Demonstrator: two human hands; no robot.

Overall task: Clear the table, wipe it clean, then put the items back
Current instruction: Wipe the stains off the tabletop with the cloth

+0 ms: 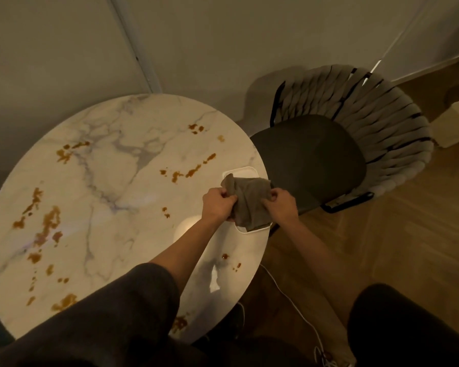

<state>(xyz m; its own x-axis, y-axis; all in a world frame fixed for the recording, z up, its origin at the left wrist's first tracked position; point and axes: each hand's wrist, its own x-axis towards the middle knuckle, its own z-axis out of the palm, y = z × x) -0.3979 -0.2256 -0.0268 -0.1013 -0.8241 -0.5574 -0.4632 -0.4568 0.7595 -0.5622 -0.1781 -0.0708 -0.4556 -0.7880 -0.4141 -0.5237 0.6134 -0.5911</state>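
While a dark sleeve (117, 313) is covering the near left arm, left hand (217, 205) and right hand (280, 207) are each gripping a grey cloth (249, 200), fingers curled, over a white tray (241, 171) at the right rim of the stained marble table (117, 181); a woven chair (368, 133) is standing beyond.

One wide-angle camera is worn on the head and aimed forward and steeply down at close range. The round desk (112, 181) is framed from centre to 9 o'clock, the left hand (217, 205) and right hand (280, 207) are caught just right of centre, and a chair (310, 157) is held at 2 o'clock.
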